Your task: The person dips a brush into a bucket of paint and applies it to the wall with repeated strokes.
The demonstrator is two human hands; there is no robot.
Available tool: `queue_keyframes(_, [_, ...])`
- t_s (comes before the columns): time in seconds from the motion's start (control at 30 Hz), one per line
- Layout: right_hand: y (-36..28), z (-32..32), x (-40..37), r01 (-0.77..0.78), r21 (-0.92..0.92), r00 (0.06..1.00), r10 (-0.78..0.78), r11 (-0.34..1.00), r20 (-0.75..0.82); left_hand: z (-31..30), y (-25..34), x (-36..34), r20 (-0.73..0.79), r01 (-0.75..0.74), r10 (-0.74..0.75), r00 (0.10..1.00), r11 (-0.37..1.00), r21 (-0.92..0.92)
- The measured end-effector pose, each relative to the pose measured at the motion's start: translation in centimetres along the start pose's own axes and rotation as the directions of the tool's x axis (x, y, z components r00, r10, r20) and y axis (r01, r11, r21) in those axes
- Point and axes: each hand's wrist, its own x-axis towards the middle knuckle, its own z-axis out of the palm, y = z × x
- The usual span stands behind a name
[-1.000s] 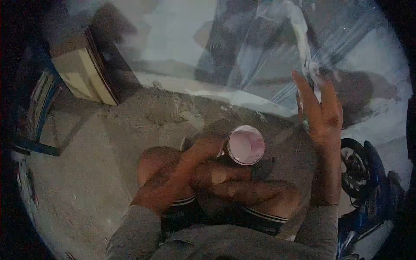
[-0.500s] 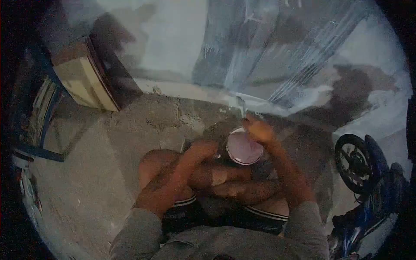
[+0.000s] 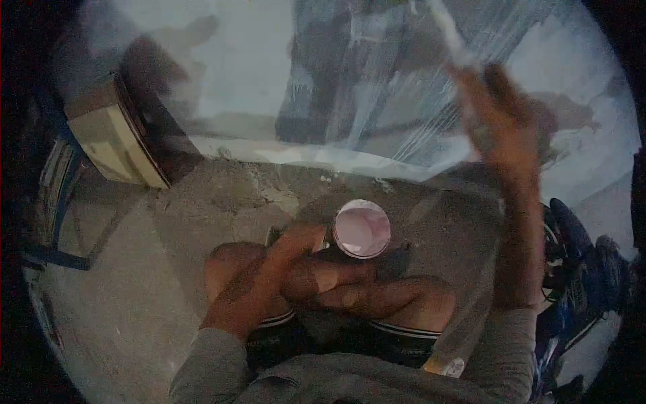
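Note:
My right hand (image 3: pixel 505 124) is raised in front of the wall at the upper right, smeared by motion. Its fingers are closed on a paintbrush (image 3: pixel 447 27), whose whitish, blurred length points up and left. A round paint bucket (image 3: pixel 363 229) stands on the floor before my crossed legs, its inside pale pink-white. Just left of the bucket, my left hand (image 3: pixel 306 237) rests low by my knee with its fingers curled. A small pale bit shows at its fingertips, but what it holds is hidden.
Ahead rises a wall (image 3: pixel 235 74) with streaky white paint over grey-blue. A box-like panel (image 3: pixel 118 145) leans there at the left, beside a blue-framed object (image 3: pixel 57 249). A motorbike (image 3: pixel 572 269) stands close on the right. Rough concrete floor (image 3: pixel 134 316) lies around me.
My right hand has gone from above the bucket up and right to the wall, carrying the paintbrush. My left hand stays near the bucket. The view has shifted slightly.

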Motion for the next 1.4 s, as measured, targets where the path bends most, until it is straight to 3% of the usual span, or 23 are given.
queue_keyframes(0.07, [-0.6, 5.8, -3.5, 0.308, -0.372, 0.947, -0.318, 0.875, 0.035, -2.0, 1.8, -1.6, -0.008, 0.042, -0.043, 0.999, 0.998, -0.057])
queue_keyframes(0.17, [-2.4, 16.5, -9.2, 0.455, -0.220, 0.890, -0.431, 0.863, 0.148, -1.6, 1.4, -1.8, -0.004, 0.091, -0.092, 0.996, 0.993, -0.076])
queue_keyframes(0.2, [-2.8, 20.4, -11.2, 0.345, -0.129, 0.861, -0.259, 0.930, 0.437, -1.2, 1.2, -1.7, 0.007, 0.103, -0.102, 0.995, 0.994, -0.038])
queue_keyframes(0.27, [-3.2, 24.2, -13.7, 0.193, -0.079, 0.718, -0.086, 0.978, 0.691, -2.1, 2.1, -2.0, 0.040, 0.122, -0.121, 0.992, 0.992, -0.013])
queue_keyframes(0.33, [-3.1, 25.1, -14.9, 0.314, 0.162, 0.799, -0.353, 0.935, 0.487, -2.8, 2.4, -2.7, 0.071, 0.140, -0.140, 0.988, 0.990, 0.014])
queue_keyframes(0.37, [-2.8, 25.6, -14.7, 0.313, 0.158, 0.800, -0.349, 0.937, 0.488, -2.9, 2.3, -3.3, 0.007, 0.082, -0.082, 0.997, 0.993, -0.090])
queue_keyframes(0.43, [-1.7, 26.4, -12.8, 0.064, 0.054, 0.610, -0.082, 0.997, 0.788, -2.9, 2.3, -3.4, -0.067, 0.015, -0.027, 0.997, 0.983, -0.183])
queue_keyframes(0.5, [-0.2, 22.5, -10.2, 0.017, 0.102, 0.691, -0.086, 0.995, 0.718, -2.2, 2.4, -2.5, 0.045, 0.207, -0.204, 0.978, 0.977, -0.057])
queue_keyframes(0.63, [1.2, 8.8, -4.1, -0.126, 0.149, 0.826, 0.021, 0.981, 0.563, -5.0, 3.5, -3.5, 0.203, 0.121, -0.091, 0.975, 0.983, -0.140])
queue_keyframes(0.67, [1.8, 5.6, -2.8, -0.113, 0.106, 0.840, 0.038, 0.988, 0.541, -4.2, 3.0, -3.1, 0.141, 0.088, -0.076, 0.987, 0.993, -0.082])
queue_keyframes(0.7, [3.4, 3.6, -2.0, 0.170, 0.066, 0.965, -0.180, 0.983, 0.192, -3.3, 2.7, -2.6, 0.079, 0.058, -0.056, 0.995, 0.998, -0.023])
queue_keyframes(0.77, [4.7, -2.2, 0.4, 0.235, -0.110, 0.970, -0.240, 0.966, -0.031, -2.5, 2.3, -1.5, 0.101, 0.062, -0.055, 0.993, 0.995, -0.075])
queue_keyframes(0.8, [5.1, -5.7, 2.6, 0.158, 0.015, 0.987, -0.158, 0.987, 0.031, -2.1, 2.2, -0.8, 0.130, 0.068, -0.052, 0.990, 0.990, -0.127])
queue_keyframes(0.83, [5.8, -7.8, 4.2, 0.215, -0.093, 0.970, -0.224, 0.972, -0.096, -0.4, 1.2, 0.2, 0.130, 0.062, -0.045, 0.991, 0.990, -0.128])
queue_keyframes(0.9, [4.6, -10.0, 5.7, 0.257, -0.209, 0.930, -0.300, 0.943, -0.210, 3.1, -0.7, 1.9, -0.155, -0.044, 0.031, 0.987, 0.996, -0.082])
queue_keyframes(0.97, [1.0, -11.0, 5.8, 0.286, -0.394, 0.897, -0.389, 0.874, -0.212, 2.1, 0.2, 2.0, -0.040, 0.004, -0.006, 0.999, 0.999, -0.054])
queue_keyframes(1.0, [4.8, -8.0, 5.4, 0.352, -0.559, 0.860, -0.495, 0.751, -0.123, 1.8, 0.2, 1.9, 0.077, 0.043, -0.040, 0.996, 0.998, -0.038])
queue_keyframes(1.03, [5.0, -5.2, 4.7, 0.430, -0.529, 0.808, -0.573, 0.732, -0.135, 1.6, 0.3, 1.5, 0.073, 0.044, -0.041, 0.996, 0.998, -0.035])
queue_keyframes(1.07, [2.6, -3.5, 3.6, 0.277, -0.352, 0.957, -0.291, 0.894, 0.013, 1.5, 0.4, 0.7, -0.010, 0.021, -0.022, 1.000, 0.999, -0.043])
queue_keyframes(1.1, [1.6, -1.5, 2.0, 0.304, -0.294, 0.950, -0.265, 0.906, 0.167, 1.0, 0.7, -0.3, -0.092, -0.001, -0.003, 0.996, 0.999, -0.049])
queue_keyframes(1.2, [-1.4, 3.8, -2.2, 0.419, -0.130, 0.771, -0.276, 0.899, 0.575, -3.1, 2.8, -3.7, -0.052, -0.057, 0.060, 0.997, 0.997, 0.050])
queue_keyframes(1.33, [-1.7, 4.0, -3.1, 0.303, 0.127, 0.721, -0.314, 0.945, 0.618, -1.1, 1.4, -2.0, 0.006, -0.020, 0.020, 1.000, 1.000, -0.009])
queue_keyframes(1.4, [0.8, 2.2, -1.0, 0.456, -0.041, 0.857, -0.426, 0.889, 0.289, -0.2, 0.9, -0.9, 0.020, -0.056, 0.055, 0.998, 0.995, 0.082])
